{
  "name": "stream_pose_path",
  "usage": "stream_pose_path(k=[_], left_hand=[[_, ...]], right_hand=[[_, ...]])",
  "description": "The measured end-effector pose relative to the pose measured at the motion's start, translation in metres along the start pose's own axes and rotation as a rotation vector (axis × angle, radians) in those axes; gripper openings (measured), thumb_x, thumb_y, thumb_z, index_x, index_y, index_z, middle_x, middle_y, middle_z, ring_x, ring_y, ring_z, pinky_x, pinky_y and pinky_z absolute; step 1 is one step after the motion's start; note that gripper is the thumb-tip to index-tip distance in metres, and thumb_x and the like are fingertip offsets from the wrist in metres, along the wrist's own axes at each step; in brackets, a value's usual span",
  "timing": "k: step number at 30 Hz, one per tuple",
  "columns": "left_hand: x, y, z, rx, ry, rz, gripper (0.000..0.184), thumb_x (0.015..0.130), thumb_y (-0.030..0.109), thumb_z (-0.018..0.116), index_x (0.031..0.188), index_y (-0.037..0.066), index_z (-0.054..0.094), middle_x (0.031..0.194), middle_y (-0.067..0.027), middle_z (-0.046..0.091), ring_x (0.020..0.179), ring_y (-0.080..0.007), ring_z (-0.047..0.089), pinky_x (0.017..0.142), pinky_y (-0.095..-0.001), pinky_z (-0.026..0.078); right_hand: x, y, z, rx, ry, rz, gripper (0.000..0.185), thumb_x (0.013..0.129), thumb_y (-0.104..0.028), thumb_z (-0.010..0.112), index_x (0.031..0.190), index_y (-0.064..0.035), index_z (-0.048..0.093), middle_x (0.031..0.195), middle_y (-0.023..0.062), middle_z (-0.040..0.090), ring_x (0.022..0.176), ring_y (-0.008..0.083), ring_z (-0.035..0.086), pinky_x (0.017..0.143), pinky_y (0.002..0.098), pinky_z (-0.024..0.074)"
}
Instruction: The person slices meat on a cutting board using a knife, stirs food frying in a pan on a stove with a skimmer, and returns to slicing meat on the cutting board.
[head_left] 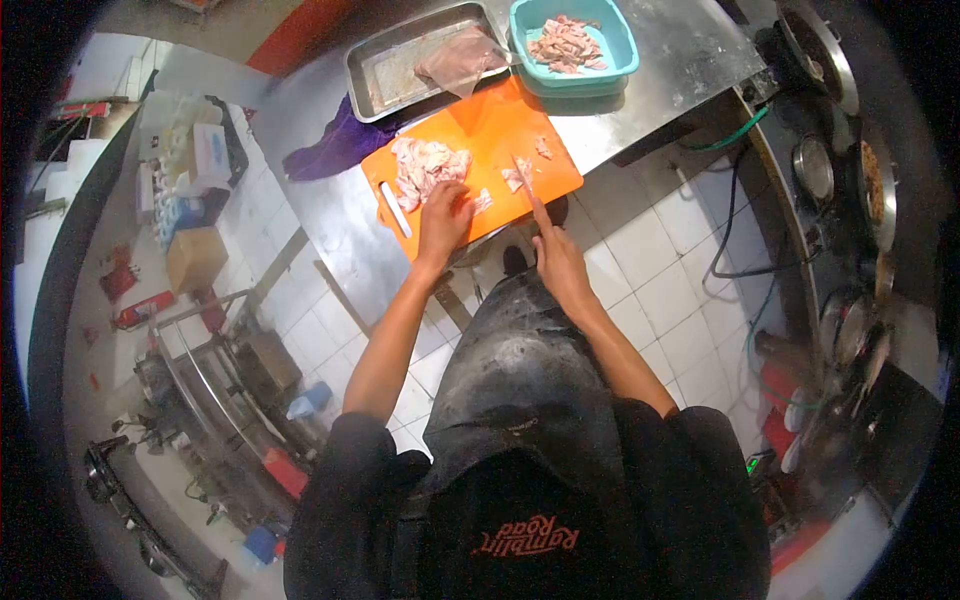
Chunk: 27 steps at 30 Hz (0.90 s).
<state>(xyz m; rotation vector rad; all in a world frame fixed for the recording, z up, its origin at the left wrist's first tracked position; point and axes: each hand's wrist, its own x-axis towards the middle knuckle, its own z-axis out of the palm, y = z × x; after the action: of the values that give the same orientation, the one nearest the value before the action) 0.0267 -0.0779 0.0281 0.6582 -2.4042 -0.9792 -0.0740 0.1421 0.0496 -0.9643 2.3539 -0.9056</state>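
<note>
On an orange cutting board [490,125] lies a pile of pale pink raw meat [425,168] at the left. My left hand [446,222] is at the pile's lower right edge, its fingers curled; whether they pinch a piece is too small to tell. My right hand [562,262] is wrapped round the handle of a knife [533,196], whose blade points up the board beside a few small meat pieces [513,180]. Another small scrap [543,148] rests farther right. A white-handled tool [395,209] lies along the board's left edge.
Behind the board stand a metal tray [385,85] holding meat in clear plastic [465,60] and a turquoise tub [625,62] with cut meat. A purple cloth [340,142] lies left on the steel table [690,60]. Pans [815,170] line the right side.
</note>
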Motion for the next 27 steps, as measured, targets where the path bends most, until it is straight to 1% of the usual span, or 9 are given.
stream_pose_path(k=[5,6,9,12,15,18,22,24,27], left_hand=[[-0.016,0.003,-0.01,-0.061,-0.046,-0.054,0.018,0.084,0.001,0.072,0.102,-0.002,0.069,0.106,-0.0156,0.067,0.096,-0.0336,0.069,0.084,-0.0375,0.056],[-0.017,0.007,-0.01,-0.074,-0.066,-0.049,0.016,0.085,0.0,0.071,0.1,-0.003,0.069,0.105,-0.0149,0.067,0.095,-0.0328,0.069,0.083,-0.0377,0.057],[-0.02,0.012,-0.003,-0.114,-0.08,-0.104,0.011,0.086,0.0,0.069,0.097,-0.003,0.07,0.103,-0.0144,0.067,0.092,-0.0327,0.068,0.081,-0.0387,0.056],[-0.018,0.003,0.004,-0.036,-0.048,-0.03,0.011,0.086,0.001,0.07,0.096,-0.003,0.071,0.1,-0.0145,0.068,0.09,-0.0339,0.068,0.08,-0.0397,0.056],[-0.018,0.001,0.003,-0.038,-0.029,-0.009,0.01,0.086,0.001,0.07,0.095,-0.004,0.071,0.098,-0.0144,0.068,0.089,-0.0345,0.067,0.078,-0.0404,0.055],[-0.019,0.001,-0.002,-0.082,-0.042,-0.03,0.01,0.087,0.001,0.069,0.095,-0.004,0.071,0.098,-0.0146,0.069,0.09,-0.0341,0.068,0.08,-0.0401,0.055],[-0.018,-0.001,0.0,-0.059,-0.052,0.009,0.01,0.086,0.0,0.068,0.094,-0.004,0.07,0.098,-0.0151,0.069,0.091,-0.0343,0.067,0.081,-0.0403,0.055],[-0.02,-0.001,0.001,-0.05,-0.054,0.026,0.01,0.086,0.0,0.068,0.094,-0.005,0.07,0.097,-0.0153,0.069,0.091,-0.0345,0.067,0.082,-0.0406,0.055],[-0.016,0.001,-0.002,-0.004,-0.09,0.059,0.009,0.085,0.001,0.067,0.092,-0.005,0.07,0.097,-0.0159,0.069,0.091,-0.0352,0.067,0.082,-0.0414,0.054]], right_hand=[[-0.025,-0.012,0.022,-0.061,-0.17,-0.09,0.077,0.097,-0.006,0.058,0.163,-0.0227,0.022,0.092,0.0217,0.061,0.077,0.0459,0.063,0.068,0.0545,0.053],[-0.027,-0.012,0.028,-0.104,-0.214,-0.093,0.092,0.087,0.005,0.058,0.165,-0.0221,0.016,0.103,0.0226,0.061,0.078,0.047,0.066,0.07,0.0553,0.0558],[-0.033,-0.008,0.039,-0.093,-0.246,-0.093,0.093,0.087,0.005,0.057,0.165,-0.0228,0.014,0.104,0.0245,0.061,0.078,0.0481,0.066,0.07,0.0567,0.0555],[-0.038,-0.007,0.04,-0.107,-0.275,-0.072,0.093,0.088,0.005,0.057,0.165,-0.0231,0.013,0.106,0.0258,0.06,0.078,0.0487,0.066,0.071,0.0577,0.0551],[-0.043,-0.01,0.036,-0.109,-0.287,-0.077,0.091,0.089,0.005,0.056,0.165,-0.0224,0.014,0.107,0.0259,0.06,0.079,0.0494,0.066,0.07,0.058,0.0551],[-0.045,-0.014,0.038,-0.12,-0.293,-0.063,0.089,0.09,0.004,0.055,0.165,-0.0218,0.014,0.108,0.0262,0.06,0.079,0.0497,0.066,0.071,0.0583,0.0549],[-0.039,-0.017,0.042,-0.099,-0.285,-0.078,0.085,0.092,0.002,0.052,0.165,-0.0216,0.014,0.108,0.0272,0.06,0.078,0.0493,0.066,0.07,0.0583,0.055],[-0.027,-0.021,0.049,-0.107,-0.21,-0.103,0.083,0.092,0.002,0.054,0.164,-0.0175,0.019,0.099,0.0234,0.06,0.076,0.0469,0.064,0.066,0.0549,0.0538],[0.002,-0.024,0.065,-0.13,-0.137,-0.162,0.085,0.089,0.004,0.051,0.164,-0.0174,0.018,0.099,0.0248,0.06,0.076,0.0471,0.065,0.066,0.0546,0.0546]])
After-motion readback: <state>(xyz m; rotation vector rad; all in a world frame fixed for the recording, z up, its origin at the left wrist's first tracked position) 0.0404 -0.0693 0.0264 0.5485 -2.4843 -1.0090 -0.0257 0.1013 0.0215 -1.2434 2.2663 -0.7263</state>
